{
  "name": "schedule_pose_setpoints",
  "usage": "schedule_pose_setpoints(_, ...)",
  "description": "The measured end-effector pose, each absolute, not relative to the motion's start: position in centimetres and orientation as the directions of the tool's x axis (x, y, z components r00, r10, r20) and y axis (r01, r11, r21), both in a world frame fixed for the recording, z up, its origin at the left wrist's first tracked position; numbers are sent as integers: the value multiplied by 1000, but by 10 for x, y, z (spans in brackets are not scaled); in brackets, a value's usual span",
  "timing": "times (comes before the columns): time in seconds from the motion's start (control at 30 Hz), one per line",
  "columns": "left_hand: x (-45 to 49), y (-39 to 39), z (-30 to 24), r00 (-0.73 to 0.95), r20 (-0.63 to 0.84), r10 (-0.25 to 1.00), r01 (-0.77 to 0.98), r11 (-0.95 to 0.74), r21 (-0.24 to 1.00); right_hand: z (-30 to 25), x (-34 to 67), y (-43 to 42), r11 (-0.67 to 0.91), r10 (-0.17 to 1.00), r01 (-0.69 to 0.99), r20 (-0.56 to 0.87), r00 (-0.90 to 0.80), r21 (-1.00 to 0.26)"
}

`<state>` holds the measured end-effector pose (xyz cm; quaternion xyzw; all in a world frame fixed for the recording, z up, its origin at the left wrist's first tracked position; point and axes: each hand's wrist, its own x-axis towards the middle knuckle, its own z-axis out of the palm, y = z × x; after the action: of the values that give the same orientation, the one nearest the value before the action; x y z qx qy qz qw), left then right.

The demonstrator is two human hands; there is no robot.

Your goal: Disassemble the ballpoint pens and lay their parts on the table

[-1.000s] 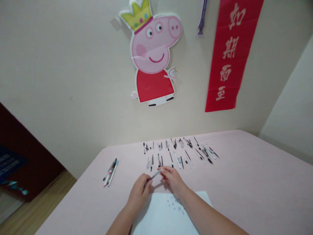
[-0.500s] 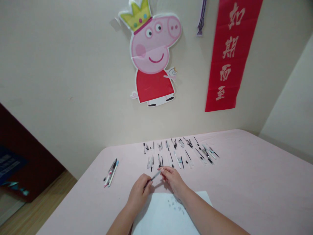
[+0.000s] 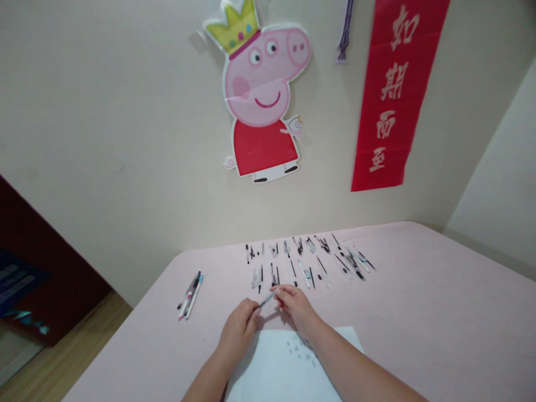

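A slim pen (image 3: 267, 300) with a clear barrel slants between my two hands, above the far edge of a white sheet (image 3: 268, 368). Its lower left end is in the closed fingers of my left hand (image 3: 240, 324). The fingertips of my right hand (image 3: 295, 307) pinch the upper right end. Small dark marks or bits (image 3: 302, 350), too small to make out, show on the sheet beside my right wrist. Past my hands lie two rows of pen parts, among them a dark refill (image 3: 293, 268) and a black cap (image 3: 319, 277).
A bundle of pens (image 3: 191, 296) lies at the left on the pink tabletop (image 3: 427, 312). The far table edge meets a wall (image 3: 167, 139) with a cartoon pig cutout (image 3: 263, 100) and a red banner (image 3: 397, 100). More pens (image 3: 360, 259) lie at the rows' right end.
My left hand has shifted very slightly around the pen's lower end. My right hand and the laid-out parts look the same.
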<state>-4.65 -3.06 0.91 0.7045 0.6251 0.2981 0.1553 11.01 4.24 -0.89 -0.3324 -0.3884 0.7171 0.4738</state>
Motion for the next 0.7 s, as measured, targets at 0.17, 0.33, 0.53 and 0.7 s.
schedule_pose_setpoints(0.17,-46,-31,6,-13,182,983,762,-108,639,-7,111,41,-253,934,-399,-114,-338,-881)
schedule_pose_setpoints(0.33,-47,-31,6,-21,183,983,796,-95,598,-5,111,40,-247,929,-385,-105,-355,-889)
schedule_pose_setpoints(0.53,-45,-31,11,51,200,978,777,-165,607,-8,111,41,-221,938,-392,-85,-337,-893)
schedule_pose_setpoints(0.7,-46,-31,5,-42,175,984,766,-81,638,-11,110,41,-230,926,-353,-92,-366,-907)
